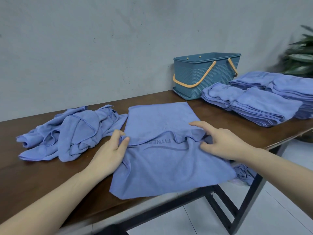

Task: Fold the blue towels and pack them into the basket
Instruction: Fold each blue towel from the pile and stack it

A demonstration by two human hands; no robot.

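Blue towel [162, 160] spread flat on dark wood table [33, 170], centre front, near edge hanging a bit over the table's front. Far half folded back toward the person; fold edge wavy, dark printed lettering showing just under it. Left hand [110, 150] at towel's left side, grip pinching a bunched bit of the fold edge btwn thumb and fingers. Right hand [225, 141] on the right part of the fold, grip pinching cloth w/ thumb and curled fingers, index finger stretched out flat over the towel.

Heap of unfolded blue towels [71, 133] to the left, just beside the flat one, touching its left edge. Stacks of folded towels [260, 100] at right, well apart from the hands. Blue basket [205, 75] w/ orange handles at the back by the wall, just behind and left of the stacks; inside can't be seen. More blue cloth [243, 173] hanging below the table's right edge. Green plant [301, 55] far right.
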